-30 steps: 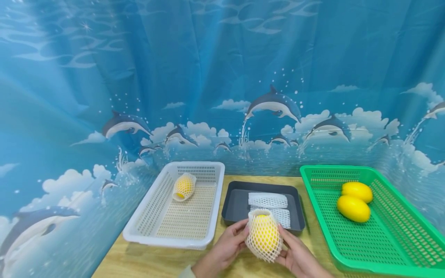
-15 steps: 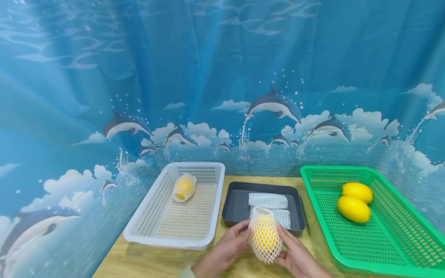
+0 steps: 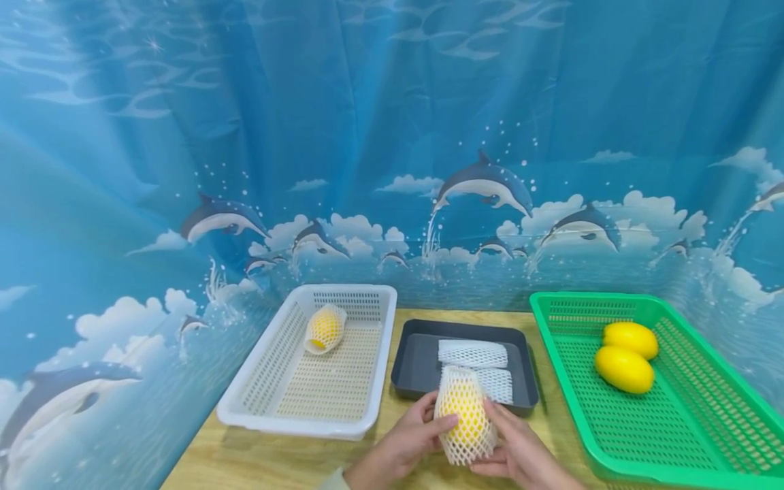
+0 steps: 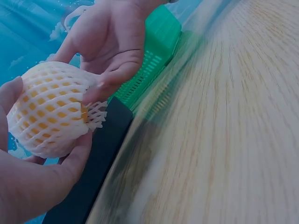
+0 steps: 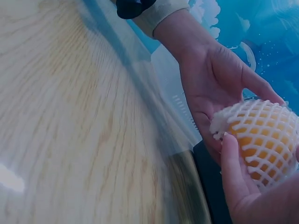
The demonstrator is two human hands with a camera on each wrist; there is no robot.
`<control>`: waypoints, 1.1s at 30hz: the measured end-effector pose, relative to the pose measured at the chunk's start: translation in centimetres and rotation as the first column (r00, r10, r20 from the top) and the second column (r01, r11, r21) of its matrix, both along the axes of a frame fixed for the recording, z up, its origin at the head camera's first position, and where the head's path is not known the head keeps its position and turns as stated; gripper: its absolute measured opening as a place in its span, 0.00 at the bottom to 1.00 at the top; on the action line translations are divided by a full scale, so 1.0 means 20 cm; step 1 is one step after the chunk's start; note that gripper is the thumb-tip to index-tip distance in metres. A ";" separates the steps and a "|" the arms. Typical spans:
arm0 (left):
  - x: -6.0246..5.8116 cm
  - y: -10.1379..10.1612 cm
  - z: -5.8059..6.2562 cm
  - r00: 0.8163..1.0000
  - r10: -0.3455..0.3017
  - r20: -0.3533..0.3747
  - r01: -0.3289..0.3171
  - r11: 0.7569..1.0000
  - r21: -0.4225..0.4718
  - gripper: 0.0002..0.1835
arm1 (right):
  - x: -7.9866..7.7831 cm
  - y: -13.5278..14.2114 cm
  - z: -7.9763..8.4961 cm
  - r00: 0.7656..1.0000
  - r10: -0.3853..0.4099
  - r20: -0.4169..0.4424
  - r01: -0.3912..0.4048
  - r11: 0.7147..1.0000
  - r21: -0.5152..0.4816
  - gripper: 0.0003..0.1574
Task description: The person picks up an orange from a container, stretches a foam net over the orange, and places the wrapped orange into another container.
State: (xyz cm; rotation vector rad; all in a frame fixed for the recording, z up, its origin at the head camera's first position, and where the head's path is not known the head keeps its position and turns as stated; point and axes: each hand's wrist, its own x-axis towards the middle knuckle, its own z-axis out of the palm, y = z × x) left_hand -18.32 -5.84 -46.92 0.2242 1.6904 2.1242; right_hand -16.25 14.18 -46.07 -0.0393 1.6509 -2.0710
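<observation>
A yellow oval fruit in a white foam net sleeve (image 3: 467,420) is held between both hands above the table's front part. My left hand (image 3: 412,439) grips its left side, the thumb lying across the front of the net. From the right, my right hand (image 3: 519,444) holds it, thumb near the upper side and fingers at the lower end. The left wrist view shows the netted fruit (image 4: 49,109) close up, with the net's loose edge by the right hand (image 4: 112,42). In the right wrist view, the right thumb touches the net's edge.
Behind the hands, a dark grey tray (image 3: 416,374) contains flat white foam nets (image 3: 473,354). At left, a white basket (image 3: 251,395) has one netted fruit (image 3: 326,329). Two bare yellow fruits (image 3: 625,369) lie in the green basket (image 3: 576,415) at right. A dolphin-print curtain hangs behind.
The left thumb has moved from the fruit's side onto its front. The right fingers have shifted towards the lower end, and the fruit has turned slightly. Baskets and tray stay put.
</observation>
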 end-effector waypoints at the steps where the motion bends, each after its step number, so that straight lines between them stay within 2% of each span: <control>1: 0.00 0.00 0.00 1.000 0.000 0.003 0.000 1.000 0.002 0.36 | 0.00 0.00 0.00 1.000 0.002 0.000 -0.002 0.999 0.032 0.60; 8: 0.00 -0.02 0.00 1.000 0.009 0.023 -0.008 1.000 -0.023 0.35 | 0.01 0.01 0.01 0.999 0.028 -0.040 -0.022 0.987 0.161 0.58; 13: 0.00 -0.02 0.02 0.999 0.005 0.053 -0.004 1.000 -0.030 0.34 | -0.01 0.01 0.02 0.994 0.042 -0.103 -0.020 0.979 0.202 0.54; 17: 0.01 -0.02 0.02 0.998 0.007 0.069 -0.004 0.999 -0.037 0.31 | -0.02 0.01 0.02 0.984 0.038 -0.176 -0.012 0.989 0.146 0.49; 24: 0.02 -0.02 0.04 0.998 0.007 0.067 -0.004 0.999 -0.049 0.30 | -0.01 0.02 0.00 0.977 0.032 -0.209 -0.024 0.999 0.041 0.47; 33: 0.07 0.01 0.13 0.999 0.032 0.034 -0.027 0.992 -0.124 0.34 | -0.02 0.05 -0.04 0.991 0.039 -0.132 -0.055 0.992 -0.116 0.46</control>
